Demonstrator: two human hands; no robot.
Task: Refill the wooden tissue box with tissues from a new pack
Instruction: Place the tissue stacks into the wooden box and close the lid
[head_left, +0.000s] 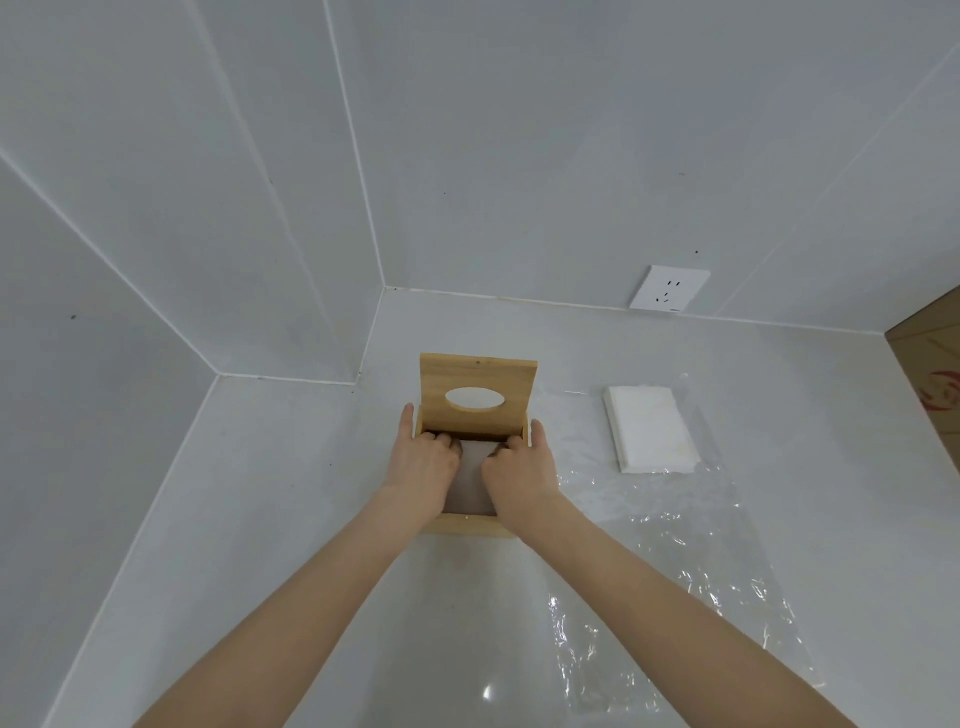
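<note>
The wooden tissue box (470, 525) stands on the white counter, its lid (477, 385) with an oval hole raised upright at the back. A white stack of tissues (471, 478) lies inside the box. My left hand (423, 470) and my right hand (519, 473) are both over the box, fingers curled down onto the tissues near the lid's hinge, thumbs along the box's outer sides. A second stack of white tissues (649, 434) lies to the right on the clear plastic wrapper (675, 571).
The box sits near a corner of grey tiled walls. A white wall socket (670, 288) is at the back right. A brown cardboard box (930, 379) stands at the right edge. The wrapper spreads across the counter's right side.
</note>
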